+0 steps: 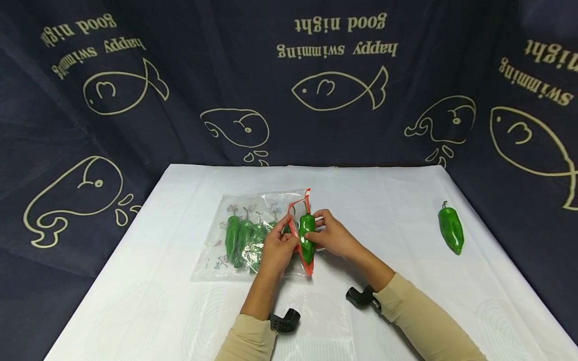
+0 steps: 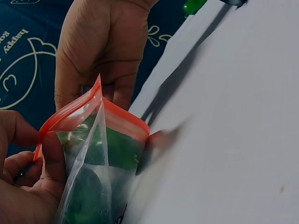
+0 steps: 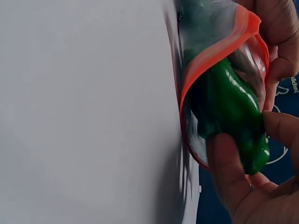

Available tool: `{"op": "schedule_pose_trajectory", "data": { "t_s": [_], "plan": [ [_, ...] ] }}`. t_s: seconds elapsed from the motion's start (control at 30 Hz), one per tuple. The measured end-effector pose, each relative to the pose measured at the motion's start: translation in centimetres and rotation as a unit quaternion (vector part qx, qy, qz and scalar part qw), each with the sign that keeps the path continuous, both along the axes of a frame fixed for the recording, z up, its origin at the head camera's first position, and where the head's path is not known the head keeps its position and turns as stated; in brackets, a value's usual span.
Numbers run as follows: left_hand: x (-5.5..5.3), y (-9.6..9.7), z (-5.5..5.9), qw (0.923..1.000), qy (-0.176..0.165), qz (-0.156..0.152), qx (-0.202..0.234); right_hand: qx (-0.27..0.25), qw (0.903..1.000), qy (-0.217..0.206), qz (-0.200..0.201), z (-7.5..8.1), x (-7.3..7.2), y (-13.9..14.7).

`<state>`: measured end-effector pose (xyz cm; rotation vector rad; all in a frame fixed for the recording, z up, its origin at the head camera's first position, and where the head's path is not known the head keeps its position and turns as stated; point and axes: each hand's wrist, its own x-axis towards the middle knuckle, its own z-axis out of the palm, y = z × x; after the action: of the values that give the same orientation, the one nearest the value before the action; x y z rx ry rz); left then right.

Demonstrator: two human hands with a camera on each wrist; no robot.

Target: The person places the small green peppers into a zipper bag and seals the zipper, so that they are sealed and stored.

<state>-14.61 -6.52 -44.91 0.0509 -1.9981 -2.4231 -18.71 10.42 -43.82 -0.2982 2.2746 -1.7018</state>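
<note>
A clear zip bag [image 1: 212,260] with a red-orange zip edge lies on the white table, holding several green peppers [image 1: 232,238]. My left hand [image 1: 277,248] pinches the bag's zip edge, which stands raised and spread apart. With thumb and fingers, my right hand [image 1: 334,234] grips another green pepper [image 1: 307,238] at the bag's mouth. In the right wrist view that pepper [image 3: 233,100] is partly inside the opening. The left wrist view shows the red zip edge [image 2: 124,119] between the left hand [image 2: 32,172] and the right hand [image 2: 100,51].
One loose green pepper [image 1: 451,229] lies toward the right side of the white table [image 1: 388,200]. A dark curtain [image 1: 253,60] with fish drawings hangs behind the table. Black wrist cameras [image 1: 285,321] sit on both wrists.
</note>
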Motion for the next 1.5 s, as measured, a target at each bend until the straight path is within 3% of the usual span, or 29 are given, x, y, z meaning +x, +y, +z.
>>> {"op": "schedule_pose_trajectory", "data": {
  "t_s": [0.23, 0.4, 0.67, 1.0, 1.07, 1.23, 1.3, 1.5],
  "plan": [
    [0.0, 0.0, -0.1, 0.9999, -0.004, -0.008, -0.008, 0.071, 0.9969, 0.034, 0.011, -0.3, -0.5, 0.1],
    [0.1, -0.1, 0.3, 0.9998, -0.007, -0.016, -0.008, 0.037, 0.9989, 0.008, 0.027, -0.4, -0.4, 0.1],
    [0.8, -0.2, 2.0, 0.9991, -0.022, -0.031, -0.018, -0.031, 0.9987, -0.02, 0.034, -0.5, -0.1, -0.2],
    [0.1, -0.2, 0.0, 0.9994, -0.018, -0.028, -0.003, -0.034, 0.9974, -0.052, 0.036, -0.3, 0.0, -0.9],
    [0.4, -0.3, 0.6, 0.9994, -0.019, -0.029, -0.008, -0.037, 0.9972, -0.056, 0.034, -0.3, 0.0, -1.0],
    [0.4, -0.5, 0.8, 0.9995, -0.014, -0.024, -0.014, -0.036, 0.9975, -0.051, 0.033, -0.1, -0.1, -1.4],
    [-0.1, -0.5, 0.2, 0.9997, -0.007, -0.021, -0.013, -0.045, 0.997, -0.053, 0.034, 0.0, -0.3, -1.4],
    [-0.1, -0.3, 0.6, 0.9996, -0.005, -0.025, -0.009, -0.078, 0.9931, -0.077, 0.041, 0.2, -0.1, -1.6]
  ]
}}
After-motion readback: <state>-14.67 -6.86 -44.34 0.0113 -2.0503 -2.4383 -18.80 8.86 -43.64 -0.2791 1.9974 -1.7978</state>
